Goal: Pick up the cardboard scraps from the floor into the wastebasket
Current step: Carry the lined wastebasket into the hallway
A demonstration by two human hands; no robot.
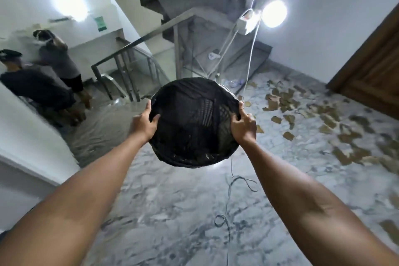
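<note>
Materials on your landing
Your wastebasket: black plastic mesh, glossy bin liner. Floor: polished grey-veined marble. Scraps: matt brown cardboard. Door: brown wood.

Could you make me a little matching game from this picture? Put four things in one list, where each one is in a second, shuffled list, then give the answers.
Things:
1. wastebasket
2. cardboard scraps
3. wooden door
4. cable

Places:
A. at the far right, against the wall
B. trailing across the marble floor in loops
C. held up by the left hand and right hand at its rim
D. scattered over the floor on the right

Pairs: 1-C, 2-D, 3-A, 4-B
</note>
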